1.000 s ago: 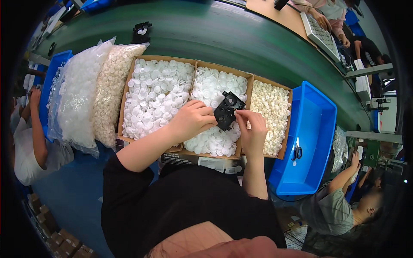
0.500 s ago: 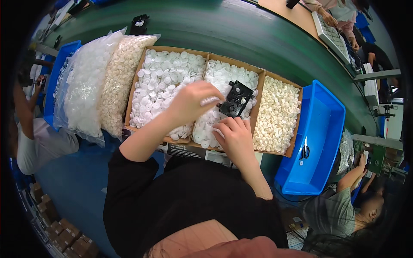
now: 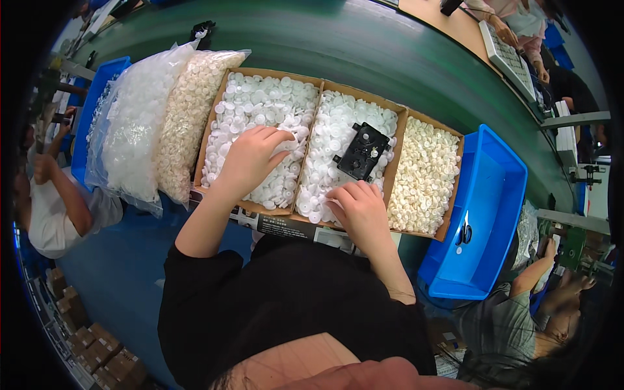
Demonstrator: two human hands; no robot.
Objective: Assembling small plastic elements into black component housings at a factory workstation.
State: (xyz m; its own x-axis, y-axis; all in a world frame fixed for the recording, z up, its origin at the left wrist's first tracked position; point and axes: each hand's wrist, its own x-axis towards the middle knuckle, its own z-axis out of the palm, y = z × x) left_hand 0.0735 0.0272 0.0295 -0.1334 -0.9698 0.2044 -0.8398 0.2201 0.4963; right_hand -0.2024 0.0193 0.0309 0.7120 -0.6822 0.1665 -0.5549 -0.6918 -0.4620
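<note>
Over the left section of a cardboard box, my left hand (image 3: 255, 159) is pinched closed on a small white plastic piece (image 3: 286, 144). Loose round white plastic pieces (image 3: 250, 97) fill that section beneath it. A black plastic housing (image 3: 362, 152) with small gear parts in it lies on more white pieces in the middle section. Just below the housing, at the near edge of that section, my right hand (image 3: 361, 209) has its fingers curled together. What lies between its fingertips, if anything, is hidden.
Cream-coloured small pieces (image 3: 424, 175) fill the right section of the box. Beside it stands a blue bin (image 3: 484, 221) with scissors (image 3: 465, 231) inside. Bulging plastic bags (image 3: 140, 123) lie at left. Behind runs a green work surface (image 3: 292, 39). Co-workers sit on both sides.
My left hand has moved left, away from the black housing to above the left section, with a white piece in its fingers. My right hand has stayed nearly still.
</note>
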